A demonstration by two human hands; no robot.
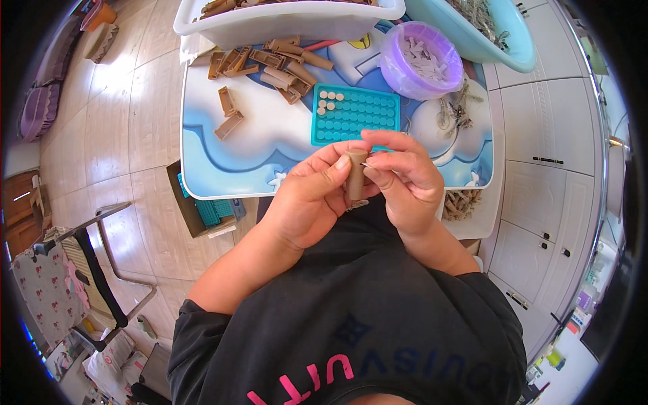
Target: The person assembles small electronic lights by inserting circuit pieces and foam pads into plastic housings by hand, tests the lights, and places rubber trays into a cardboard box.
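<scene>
My left hand [304, 196] grips a short brown cylinder [356, 179], held upright just off the table's near edge. A little string-like bit shows at its lower end. Thumb and forefinger of my right hand [410, 185] pinch together at the cylinder's side, on something small and pale that I cannot make out. Just beyond both hands lies a teal tray [374, 116] with rows of round hollows; several beige discs [331, 96] sit at its far left part.
Brown half-shell pieces [289, 73] lie loose at the table's far left, before a white bin [290, 30]. A purple tub [405, 82] holds pale scraps; beside it are tangled strings [457, 111] and a light-blue basin [518, 50]. A cardboard box [179, 202] stands left on the floor.
</scene>
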